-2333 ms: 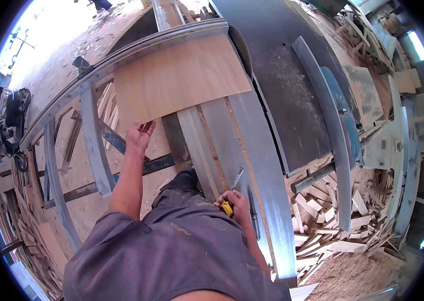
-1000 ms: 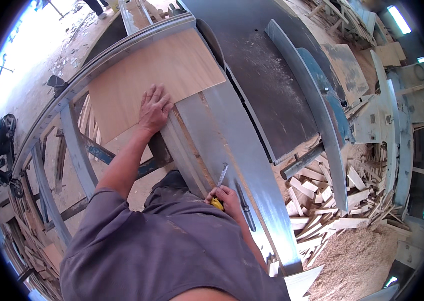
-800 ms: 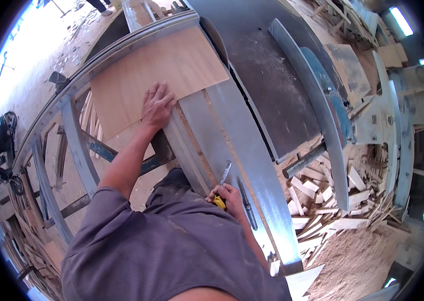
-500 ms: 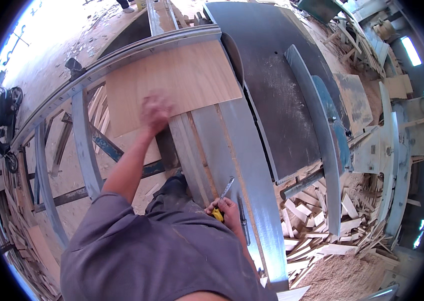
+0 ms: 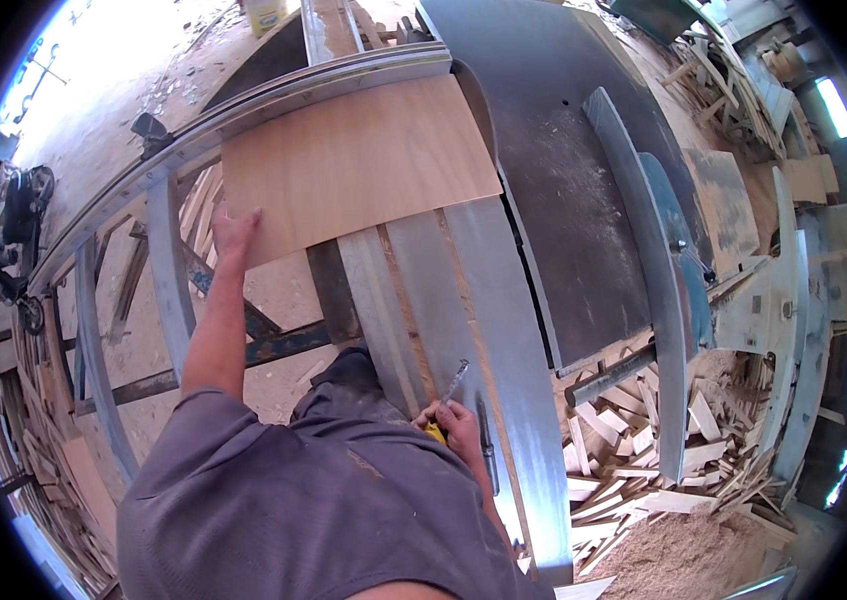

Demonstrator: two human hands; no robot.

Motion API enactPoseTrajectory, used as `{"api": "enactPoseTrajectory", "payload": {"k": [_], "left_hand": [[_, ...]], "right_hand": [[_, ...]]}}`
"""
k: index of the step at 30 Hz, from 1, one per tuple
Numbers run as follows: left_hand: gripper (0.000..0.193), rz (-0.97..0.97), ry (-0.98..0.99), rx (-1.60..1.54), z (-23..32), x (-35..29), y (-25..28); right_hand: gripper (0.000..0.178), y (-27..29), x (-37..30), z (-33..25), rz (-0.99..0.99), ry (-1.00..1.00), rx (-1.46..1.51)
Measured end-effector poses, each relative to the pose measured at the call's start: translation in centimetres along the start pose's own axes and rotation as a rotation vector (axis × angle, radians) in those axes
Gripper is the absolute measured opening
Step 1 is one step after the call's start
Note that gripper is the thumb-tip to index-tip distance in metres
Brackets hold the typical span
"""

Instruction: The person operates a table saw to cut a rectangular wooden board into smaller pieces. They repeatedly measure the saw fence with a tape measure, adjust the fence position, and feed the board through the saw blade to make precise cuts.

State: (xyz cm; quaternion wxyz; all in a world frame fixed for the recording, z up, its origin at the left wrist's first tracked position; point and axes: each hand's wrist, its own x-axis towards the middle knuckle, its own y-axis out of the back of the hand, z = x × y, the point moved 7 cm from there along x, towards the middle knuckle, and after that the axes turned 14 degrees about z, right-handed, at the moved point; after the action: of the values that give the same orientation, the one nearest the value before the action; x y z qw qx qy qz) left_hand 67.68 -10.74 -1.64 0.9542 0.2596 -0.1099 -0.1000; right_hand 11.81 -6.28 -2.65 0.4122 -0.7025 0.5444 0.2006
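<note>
A thin light-brown wooden panel (image 5: 363, 165) lies across the sliding metal table (image 5: 438, 300), its far edge along a long metal fence (image 5: 323, 82). My left hand (image 5: 236, 232) grips the panel's near left corner, with the thumb on top; the fingers beneath are partly hidden. Low in front of my body, my right hand (image 5: 455, 424) is closed around a yellow tape measure (image 5: 435, 432). A short length of its metal blade (image 5: 459, 376) sticks out, pointing away from me. The panel's right end reaches the gap beside the dark table.
Right of the slot stands a dark machine table (image 5: 573, 230) with an upright metal rip fence (image 5: 643, 270). Wood offcuts (image 5: 643, 440) and sawdust (image 5: 673, 545) cover the floor at lower right. At left are the frame's grey metal bars (image 5: 171, 270), with a parked motorbike (image 5: 28, 235) beyond.
My left hand has moved left from above the panel to its near left corner and now grips it. My right hand still holds the tape measure. The view has shifted slightly.
</note>
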Motion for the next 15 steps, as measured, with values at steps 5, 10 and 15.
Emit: {"api": "enactPoseTrajectory", "payload": {"k": [5,10,15], "left_hand": [[0.046,0.040,-0.006,0.032,-2.0,1.5,-0.4],[0.053,0.093,-0.817,0.284,10.1,-7.5,-6.2],[0.056,-0.335,-0.916,0.277,18.0,-16.6,-12.9]], "right_hand": [[0.031,-0.3,-0.1,-0.3,0.007,0.025,-0.020],[0.030,-0.8,-0.3,-0.7,0.007,-0.002,0.000],[0.029,-0.9,-0.4,-0.9,0.011,-0.016,0.029]]}}
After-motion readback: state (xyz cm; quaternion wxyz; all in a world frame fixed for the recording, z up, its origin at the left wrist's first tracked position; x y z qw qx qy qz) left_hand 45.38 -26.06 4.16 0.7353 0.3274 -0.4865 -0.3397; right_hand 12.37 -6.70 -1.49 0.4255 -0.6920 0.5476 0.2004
